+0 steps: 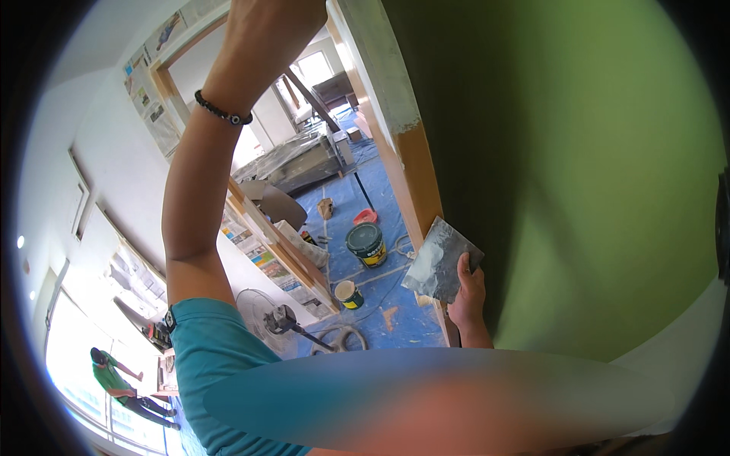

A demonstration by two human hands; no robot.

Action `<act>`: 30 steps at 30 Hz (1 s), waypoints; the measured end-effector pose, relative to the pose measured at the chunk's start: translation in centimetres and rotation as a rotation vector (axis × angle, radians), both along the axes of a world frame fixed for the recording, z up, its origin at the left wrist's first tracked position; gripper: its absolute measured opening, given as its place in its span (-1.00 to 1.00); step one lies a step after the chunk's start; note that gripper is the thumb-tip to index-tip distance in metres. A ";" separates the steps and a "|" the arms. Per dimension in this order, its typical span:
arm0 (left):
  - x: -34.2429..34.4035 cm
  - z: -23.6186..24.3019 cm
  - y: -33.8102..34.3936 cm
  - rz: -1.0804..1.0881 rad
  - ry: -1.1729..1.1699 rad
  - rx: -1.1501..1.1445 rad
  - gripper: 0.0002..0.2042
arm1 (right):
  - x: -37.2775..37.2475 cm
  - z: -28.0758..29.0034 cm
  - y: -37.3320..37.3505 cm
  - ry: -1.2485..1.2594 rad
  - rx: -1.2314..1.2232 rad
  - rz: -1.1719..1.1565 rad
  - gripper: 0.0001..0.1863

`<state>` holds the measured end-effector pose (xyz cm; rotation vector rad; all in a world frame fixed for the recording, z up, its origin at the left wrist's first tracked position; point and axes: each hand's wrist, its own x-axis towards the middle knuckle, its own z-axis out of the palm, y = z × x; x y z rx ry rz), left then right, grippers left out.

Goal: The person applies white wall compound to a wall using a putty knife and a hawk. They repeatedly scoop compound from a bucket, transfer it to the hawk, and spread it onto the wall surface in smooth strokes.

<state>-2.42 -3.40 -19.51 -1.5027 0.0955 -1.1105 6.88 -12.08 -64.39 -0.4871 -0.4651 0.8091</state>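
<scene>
Right hand (469,298) grips flat plate (455,257) by its right edge, fingers mostly hidden behind; pale paste (427,261) along left edge. Plate overlaps door frame (417,171), contact unclear. Left hand (274,26) cut off up top, can't tell its grip.

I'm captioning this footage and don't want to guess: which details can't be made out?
- Head view: the left hand's fingers and anything in them, cut off by the top edge.
- Head view: most of the right hand's fingers, hidden by the flat plate it grips.
- Head view: whether the distant person in green holds anything, too small to tell.
</scene>
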 end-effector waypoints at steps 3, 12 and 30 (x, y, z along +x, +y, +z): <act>-1.1 -1.7 0.3 0.145 -0.043 -0.001 -0.62 | -0.1 0.3 -0.2 0.029 0.004 -0.019 -0.50; -2.5 1.1 -2.5 0.068 -0.019 -0.015 -0.60 | -0.6 1.5 -0.9 0.080 -0.143 -0.094 -0.46; -0.6 -1.6 -1.9 0.268 0.036 -0.128 -0.60 | 0.5 -0.3 -0.3 0.023 0.019 0.006 -0.51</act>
